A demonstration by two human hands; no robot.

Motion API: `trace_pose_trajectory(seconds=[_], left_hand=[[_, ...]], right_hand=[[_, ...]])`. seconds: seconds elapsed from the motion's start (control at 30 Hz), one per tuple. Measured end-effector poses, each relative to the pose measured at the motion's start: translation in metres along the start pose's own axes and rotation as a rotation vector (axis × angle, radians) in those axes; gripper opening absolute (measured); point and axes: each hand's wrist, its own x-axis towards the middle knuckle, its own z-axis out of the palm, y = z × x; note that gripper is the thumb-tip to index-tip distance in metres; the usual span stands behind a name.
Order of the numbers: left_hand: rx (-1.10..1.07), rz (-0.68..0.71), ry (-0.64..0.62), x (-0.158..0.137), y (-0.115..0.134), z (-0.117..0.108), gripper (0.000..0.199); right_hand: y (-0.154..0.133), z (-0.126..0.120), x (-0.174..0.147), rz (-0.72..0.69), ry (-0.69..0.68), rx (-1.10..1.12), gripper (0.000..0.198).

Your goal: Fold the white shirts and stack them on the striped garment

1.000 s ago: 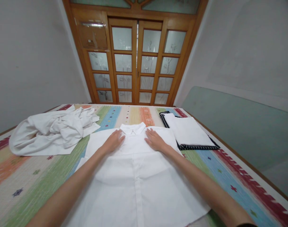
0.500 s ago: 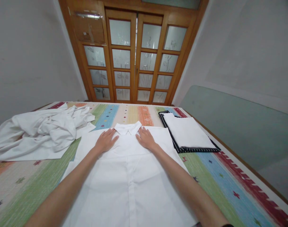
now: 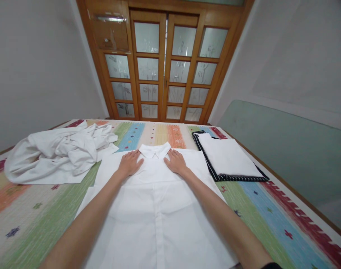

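A white collared shirt lies spread flat, its button placket running down the middle and its collar at the far end. My left hand rests on the shirt just left of the collar, fingers stretched out and thumb apart. On the collar's other side, my right hand lies flat on the fabric in the same way, its fingertips by the collar's edge. Neither hand grips any cloth that I can see. My forearms cover parts of the shirt's two sides.
To the left sits a crumpled heap of white cloth. At the right lies a folded white garment on a black striped one. Beneath everything is a colourful striped cover. A pale green panel borders the right; wooden glazed doors stand behind.
The whole view has shifted slightly, so things appear a little farther right. Both hands keep their places beside the collar, and the shirt looks the same.
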Motion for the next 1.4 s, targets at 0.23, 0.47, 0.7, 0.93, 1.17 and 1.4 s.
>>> trace_pose_trajectory(seconds=[0.23, 0.47, 0.7, 0.93, 1.17, 1.4], left_hand=[[-0.007, -0.045, 0.046, 0.003, 0.010, -0.004, 0.047], [-0.030, -0.036, 0.098, 0.001, 0.008, 0.001, 0.042], [-0.064, -0.024, 0.134, 0.002, 0.010, 0.001, 0.042], [-0.055, -0.061, -0.029, 0.008, 0.003, 0.008, 0.050], [-0.059, -0.051, 0.008, 0.009, 0.007, 0.005, 0.051], [-0.167, 0.000, 0.178, 0.008, 0.008, 0.007, 0.051]], right_hand=[[-0.003, -0.010, 0.001, 0.037, -0.065, -0.022, 0.062], [0.000, -0.004, 0.002, 0.038, -0.092, -0.014, 0.067], [-0.001, -0.006, 0.001, 0.041, -0.111, -0.008, 0.066], [0.001, -0.002, 0.003, 0.044, -0.107, -0.007, 0.067], [0.001, -0.001, 0.004, 0.063, -0.099, 0.013, 0.069], [0.001, 0.003, 0.004, 0.113, -0.063, 0.050, 0.077]])
